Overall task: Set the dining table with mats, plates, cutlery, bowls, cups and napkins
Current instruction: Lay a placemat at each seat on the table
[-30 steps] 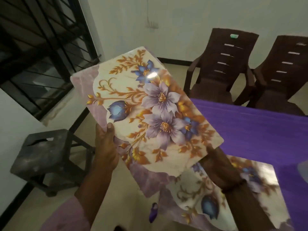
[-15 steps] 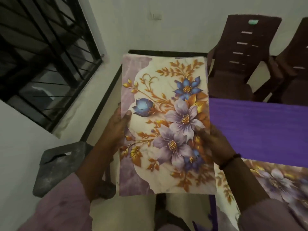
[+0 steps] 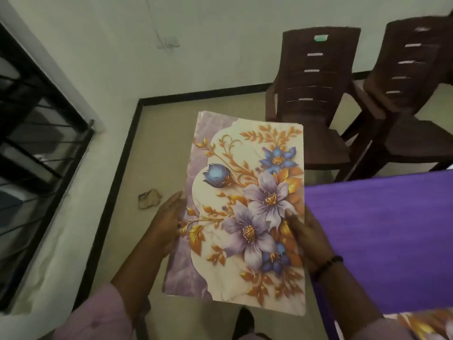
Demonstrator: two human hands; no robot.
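Floral mat [image 3: 247, 207] held in the air over the floor, off the left edge of the worktop [image 3: 382, 241], long axis running away from the person, printed face up. Print: purple and blue flowers with gold leaves on a cream field, mauve marbled band along the left side. Left hand [image 3: 166, 229] at the mat's left long edge, about mid-length; fingers lie along the edge and under it, so the grip on the mat is evident, though the fingertips are hidden behind the sheet. Right hand [image 3: 306, 236] at the right long edge, thumb pressed on the printed face, remaining fingers beneath; this grip likewise closed on the mat. Dark beaded band on the right wrist; pale pink sleeves on both arms. Worktop covered with a purple cloth, lying to the right of the mat. A second mat [image 3: 426, 325] of the same floral print lies on the worktop at the lower right corner, only partly in view. Two dark brown plastic chairs [image 3: 316, 99] stand beyond the worktop, side by side near the wall. Window with black bars [image 3: 36, 133] at left. A small crumpled scrap [image 3: 149, 198] lies on the floor near the left hand.
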